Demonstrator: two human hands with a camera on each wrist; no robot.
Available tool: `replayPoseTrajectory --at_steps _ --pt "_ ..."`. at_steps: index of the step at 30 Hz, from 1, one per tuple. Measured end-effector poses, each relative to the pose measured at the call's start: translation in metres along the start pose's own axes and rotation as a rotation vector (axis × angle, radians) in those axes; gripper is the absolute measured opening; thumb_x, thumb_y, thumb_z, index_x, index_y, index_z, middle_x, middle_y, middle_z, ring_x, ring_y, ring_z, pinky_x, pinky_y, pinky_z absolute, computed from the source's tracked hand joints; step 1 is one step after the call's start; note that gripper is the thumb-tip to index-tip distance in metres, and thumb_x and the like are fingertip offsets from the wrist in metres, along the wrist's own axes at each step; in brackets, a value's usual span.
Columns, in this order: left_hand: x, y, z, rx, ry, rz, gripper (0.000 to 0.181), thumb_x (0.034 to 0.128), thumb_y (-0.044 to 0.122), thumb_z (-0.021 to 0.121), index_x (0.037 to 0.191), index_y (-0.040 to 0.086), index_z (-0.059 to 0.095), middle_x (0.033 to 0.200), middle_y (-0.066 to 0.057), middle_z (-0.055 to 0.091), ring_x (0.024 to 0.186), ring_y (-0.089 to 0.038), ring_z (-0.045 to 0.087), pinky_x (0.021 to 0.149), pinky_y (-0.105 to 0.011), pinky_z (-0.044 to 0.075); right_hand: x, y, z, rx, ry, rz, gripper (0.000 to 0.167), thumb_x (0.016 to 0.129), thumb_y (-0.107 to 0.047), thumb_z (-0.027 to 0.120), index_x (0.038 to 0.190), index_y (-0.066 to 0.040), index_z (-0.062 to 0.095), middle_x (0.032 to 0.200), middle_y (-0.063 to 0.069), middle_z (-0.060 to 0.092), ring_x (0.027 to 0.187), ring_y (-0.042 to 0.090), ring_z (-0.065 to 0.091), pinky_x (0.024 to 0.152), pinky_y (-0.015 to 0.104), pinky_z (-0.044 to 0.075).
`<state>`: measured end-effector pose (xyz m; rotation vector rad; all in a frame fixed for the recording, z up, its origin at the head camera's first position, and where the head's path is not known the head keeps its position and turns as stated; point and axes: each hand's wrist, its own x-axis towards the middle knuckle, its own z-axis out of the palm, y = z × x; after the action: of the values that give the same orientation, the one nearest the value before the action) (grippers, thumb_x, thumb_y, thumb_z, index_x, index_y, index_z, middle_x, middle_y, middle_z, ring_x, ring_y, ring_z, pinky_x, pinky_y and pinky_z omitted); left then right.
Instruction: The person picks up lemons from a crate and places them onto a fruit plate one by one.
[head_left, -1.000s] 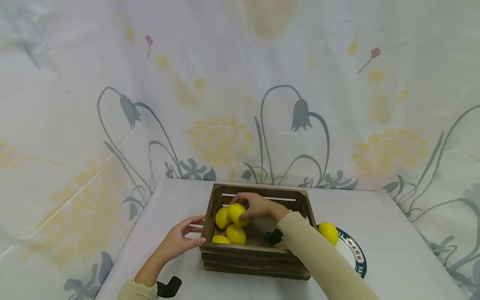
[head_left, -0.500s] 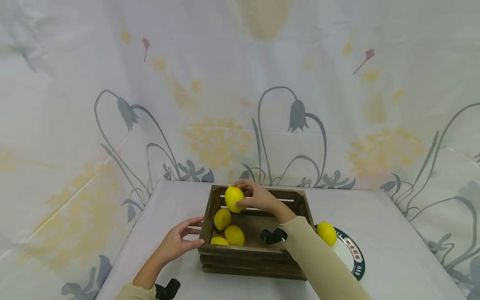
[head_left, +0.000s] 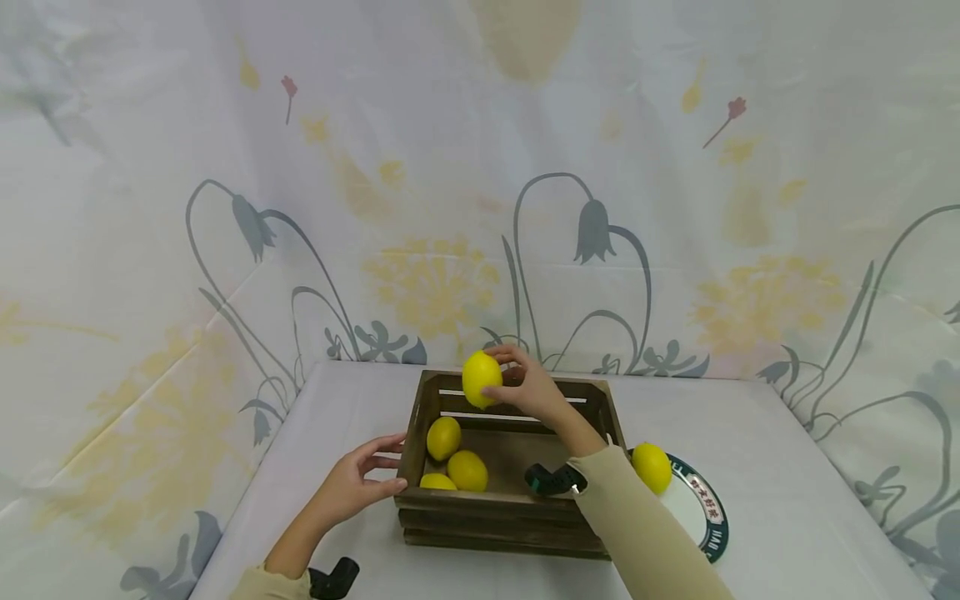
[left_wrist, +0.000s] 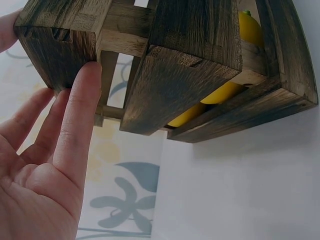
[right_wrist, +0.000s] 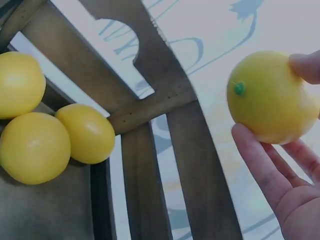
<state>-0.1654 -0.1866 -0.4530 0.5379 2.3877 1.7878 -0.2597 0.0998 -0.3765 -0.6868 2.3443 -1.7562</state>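
My right hand [head_left: 531, 392] holds a yellow lemon [head_left: 481, 380] between thumb and fingers, above the back of a dark wooden crate [head_left: 502, 521]. In the right wrist view this lemon [right_wrist: 267, 97] shows a green stem end and is apart from the crate. Three lemons lie together at the crate's left end: one at the back [head_left: 444, 437], one in the middle [head_left: 467, 472] and one partly hidden by the front wall [head_left: 438, 482]. My left hand [head_left: 356, 485] touches the crate's left end with fairly straight fingers; the left wrist view shows its fingertips [left_wrist: 90, 75] against a slat.
Right of the crate lies a round plate with a dark green lettered rim [head_left: 716, 521], partly hidden by the crate and right sleeve. Another lemon [head_left: 651, 468] is at its left part. A white cloth [head_left: 795, 483] covers the table; a flower-printed curtain [head_left: 450, 208] hangs behind.
My right hand has lifted the lemon from beside the others in the crate, up and then slightly right. My left hand stays at the crate's left end.
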Motion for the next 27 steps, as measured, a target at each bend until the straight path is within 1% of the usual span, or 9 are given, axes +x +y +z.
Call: replayPoseTrajectory --at_steps 3,9,12,16,20,22,25,27 --pt "0.000 0.000 0.000 -0.006 -0.001 0.003 0.060 0.0831 0.012 0.070 0.135 -0.002 0.044 0.125 -0.023 0.049 0.107 -0.037 0.053 0.075 -0.026 0.052 -0.009 -0.012 -0.002 -0.015 0.053 -0.022 0.053 0.081 -0.006 0.070 0.129 -0.004 0.047 0.125 0.019 0.045 0.099 0.033 0.054 0.072 0.035 0.053" --pt "0.001 -0.001 0.000 -0.009 0.006 0.007 0.059 0.0834 0.011 0.070 0.135 -0.002 0.044 0.125 -0.022 0.049 0.107 -0.035 0.054 0.075 -0.028 0.052 -0.018 -0.018 -0.007 0.009 0.148 -0.040 0.054 0.081 -0.003 0.068 0.130 -0.003 0.045 0.123 0.020 0.045 0.101 0.036 0.054 0.074 0.036 0.051" --pt "0.001 -0.002 -0.001 -0.005 0.009 0.002 0.059 0.0834 0.011 0.070 0.135 -0.002 0.044 0.125 -0.022 0.050 0.106 -0.034 0.054 0.075 -0.029 0.053 -0.017 -0.010 -0.011 0.028 0.182 -0.044 0.054 0.081 -0.003 0.069 0.130 -0.004 0.045 0.122 0.019 0.046 0.101 0.036 0.054 0.074 0.037 0.052" --pt "0.000 -0.002 -0.001 0.001 0.006 0.002 0.059 0.0837 0.012 0.070 0.135 -0.002 0.043 0.125 -0.023 0.049 0.107 -0.034 0.054 0.076 -0.030 0.053 -0.016 0.001 -0.016 0.057 0.209 -0.060 0.054 0.081 -0.004 0.070 0.130 -0.007 0.046 0.122 0.017 0.045 0.101 0.034 0.055 0.075 0.036 0.052" --pt "0.001 -0.002 -0.001 0.004 0.006 -0.013 0.059 0.0831 0.012 0.071 0.135 -0.001 0.044 0.125 -0.022 0.049 0.107 -0.033 0.054 0.076 -0.029 0.052 -0.022 0.001 -0.020 0.058 0.238 -0.102 0.054 0.081 -0.006 0.071 0.129 -0.007 0.048 0.120 0.016 0.046 0.099 0.032 0.055 0.074 0.032 0.051" --pt "0.001 -0.002 -0.001 0.010 0.006 -0.011 0.059 0.0832 0.012 0.070 0.135 -0.001 0.044 0.125 -0.022 0.050 0.107 -0.033 0.054 0.076 -0.029 0.052 -0.025 0.000 -0.022 0.061 0.254 -0.121 0.053 0.081 -0.007 0.072 0.128 -0.007 0.048 0.119 0.016 0.046 0.097 0.032 0.055 0.074 0.031 0.051" --pt "0.002 -0.002 -0.001 0.010 0.010 -0.020 0.059 0.0827 0.012 0.071 0.134 0.000 0.045 0.124 -0.021 0.050 0.106 -0.031 0.055 0.076 -0.029 0.052 -0.031 -0.003 -0.024 0.081 0.273 -0.141 0.052 0.081 -0.006 0.071 0.128 -0.006 0.048 0.118 0.016 0.047 0.095 0.030 0.055 0.074 0.031 0.051" --pt "0.002 -0.002 -0.001 0.015 0.004 -0.008 0.059 0.0833 0.012 0.070 0.135 -0.001 0.044 0.125 -0.022 0.050 0.106 -0.032 0.055 0.076 -0.029 0.052 -0.035 -0.005 -0.026 0.087 0.287 -0.150 0.052 0.081 -0.004 0.071 0.127 -0.006 0.048 0.117 0.015 0.047 0.094 0.028 0.055 0.074 0.030 0.051"
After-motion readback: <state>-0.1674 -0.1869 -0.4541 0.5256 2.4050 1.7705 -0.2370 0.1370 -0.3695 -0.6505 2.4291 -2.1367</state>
